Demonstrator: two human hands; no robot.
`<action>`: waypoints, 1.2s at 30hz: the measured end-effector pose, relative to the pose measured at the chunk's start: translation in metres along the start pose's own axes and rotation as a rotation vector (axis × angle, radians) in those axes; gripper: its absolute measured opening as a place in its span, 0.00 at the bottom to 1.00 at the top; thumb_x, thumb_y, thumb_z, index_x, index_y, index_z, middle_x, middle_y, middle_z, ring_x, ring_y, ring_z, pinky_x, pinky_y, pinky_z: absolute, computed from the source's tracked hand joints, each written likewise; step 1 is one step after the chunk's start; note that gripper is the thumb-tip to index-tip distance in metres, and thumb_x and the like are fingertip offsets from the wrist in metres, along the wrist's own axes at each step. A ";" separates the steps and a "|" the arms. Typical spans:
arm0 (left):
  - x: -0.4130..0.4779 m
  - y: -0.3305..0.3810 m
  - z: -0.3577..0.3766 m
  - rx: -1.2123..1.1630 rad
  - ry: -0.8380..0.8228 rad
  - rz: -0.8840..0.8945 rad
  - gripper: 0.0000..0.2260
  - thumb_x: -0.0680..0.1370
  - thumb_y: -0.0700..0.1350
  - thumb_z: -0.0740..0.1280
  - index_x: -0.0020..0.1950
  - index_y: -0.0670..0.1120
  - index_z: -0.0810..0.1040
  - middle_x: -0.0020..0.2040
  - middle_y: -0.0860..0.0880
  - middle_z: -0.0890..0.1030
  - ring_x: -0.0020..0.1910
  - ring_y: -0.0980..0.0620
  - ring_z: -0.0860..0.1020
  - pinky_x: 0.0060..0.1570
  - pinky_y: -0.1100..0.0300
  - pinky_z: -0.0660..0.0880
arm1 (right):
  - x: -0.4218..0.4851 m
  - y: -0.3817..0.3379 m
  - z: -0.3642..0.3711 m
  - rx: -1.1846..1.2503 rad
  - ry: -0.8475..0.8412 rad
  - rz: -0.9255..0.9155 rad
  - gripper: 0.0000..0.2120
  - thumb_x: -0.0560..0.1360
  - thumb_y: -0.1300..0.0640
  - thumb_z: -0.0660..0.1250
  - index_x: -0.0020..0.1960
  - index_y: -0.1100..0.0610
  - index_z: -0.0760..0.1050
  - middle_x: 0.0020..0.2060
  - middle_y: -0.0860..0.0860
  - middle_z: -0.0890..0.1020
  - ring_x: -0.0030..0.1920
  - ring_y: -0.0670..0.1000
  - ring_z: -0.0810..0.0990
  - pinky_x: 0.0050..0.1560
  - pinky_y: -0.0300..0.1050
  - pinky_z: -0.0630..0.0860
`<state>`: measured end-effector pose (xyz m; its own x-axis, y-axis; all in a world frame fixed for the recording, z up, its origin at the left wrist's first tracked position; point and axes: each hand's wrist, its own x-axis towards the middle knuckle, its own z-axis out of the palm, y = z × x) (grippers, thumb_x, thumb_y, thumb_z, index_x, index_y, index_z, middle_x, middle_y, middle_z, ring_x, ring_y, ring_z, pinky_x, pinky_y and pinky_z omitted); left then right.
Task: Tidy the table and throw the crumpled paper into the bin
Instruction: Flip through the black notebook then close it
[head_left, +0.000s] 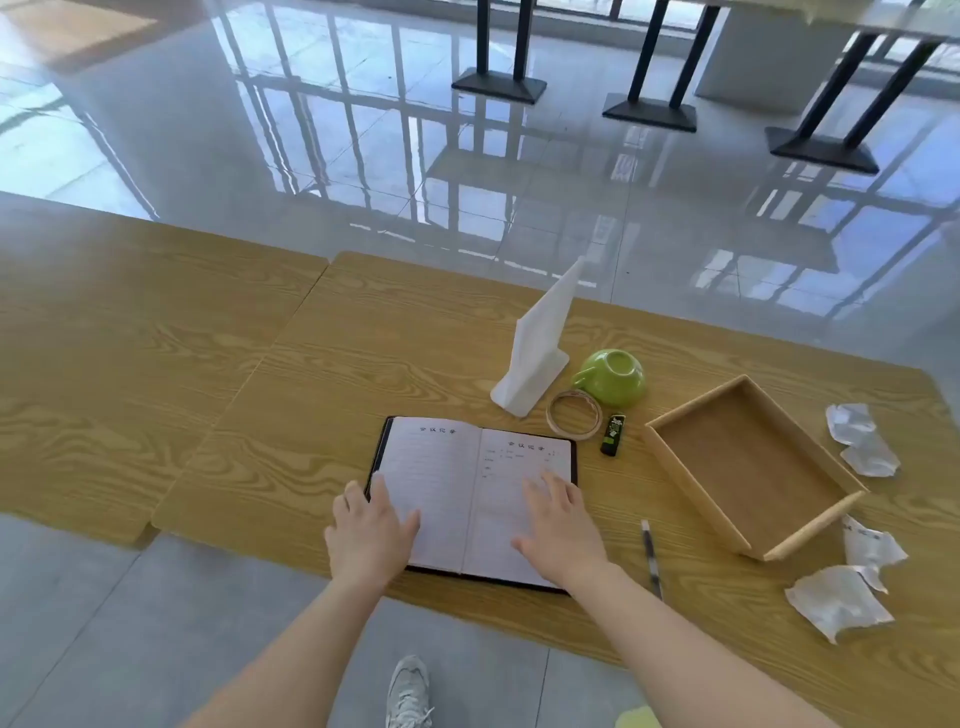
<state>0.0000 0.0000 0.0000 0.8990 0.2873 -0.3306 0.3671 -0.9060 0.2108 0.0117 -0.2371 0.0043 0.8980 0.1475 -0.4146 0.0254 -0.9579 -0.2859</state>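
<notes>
- Head view: three pieces of crumpled paper lie on the right end of the table (260, 364). One paper (862, 439) is beyond the tray's right side, a second (872, 551) sits just by the tray's near corner, and a third (836, 603) lies nearest the table's front edge.
- No hand touches any paper; both are well to the left of them.
- The wooden tray (753, 462) sits at an angle between the papers and the notebook, holding nothing.
- An open notebook (467, 493) with lined pages lies flat near the front edge, in front of the person.
- The left hand (369, 535) rests on the lower left page and the cover's edge, fingers straight, gripping nothing.
- The right hand (563, 530) lies flat on the right page, fingers spread and straight, also gripping nothing.
- A pen (652, 558) lies between the notebook and the tray, pointing roughly away from the person.
- Beyond the notebook's far right corner lie a thin ring (579, 435) and a small black-and-green stick (613, 435), perhaps a glue stick; its print is too small to read.
- A green cup (615, 376) stands upside down just behind the ring.
- A white stand (535, 358) rises left of the cup, leaning toward the far edge.
- A light shoe (410, 691) shows on the grey floor below the table.
</notes>
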 end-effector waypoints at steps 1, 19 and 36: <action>0.000 -0.002 0.000 -0.018 -0.031 -0.046 0.36 0.78 0.65 0.58 0.78 0.48 0.50 0.76 0.41 0.58 0.72 0.41 0.59 0.64 0.44 0.67 | 0.000 -0.001 0.002 -0.009 -0.006 0.002 0.38 0.78 0.45 0.66 0.80 0.53 0.50 0.80 0.53 0.46 0.78 0.59 0.47 0.77 0.53 0.56; 0.010 -0.015 -0.018 -0.280 0.052 -0.150 0.29 0.73 0.55 0.73 0.69 0.46 0.70 0.57 0.45 0.72 0.59 0.44 0.70 0.57 0.50 0.69 | 0.002 -0.001 0.007 0.000 0.009 0.062 0.36 0.75 0.46 0.70 0.77 0.50 0.58 0.79 0.50 0.51 0.77 0.57 0.49 0.74 0.51 0.60; -0.054 0.047 -0.045 -0.549 0.282 0.344 0.23 0.76 0.37 0.68 0.72 0.45 0.72 0.49 0.53 0.75 0.43 0.57 0.73 0.39 0.72 0.67 | 0.023 -0.068 -0.076 0.634 0.244 -0.082 0.25 0.80 0.42 0.62 0.71 0.55 0.70 0.53 0.50 0.83 0.53 0.50 0.81 0.54 0.49 0.78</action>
<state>-0.0203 -0.0439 0.0696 0.9860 0.1499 0.0734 0.0519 -0.6932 0.7189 0.0640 -0.1868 0.0796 0.9793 0.0827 -0.1849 -0.0980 -0.6054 -0.7899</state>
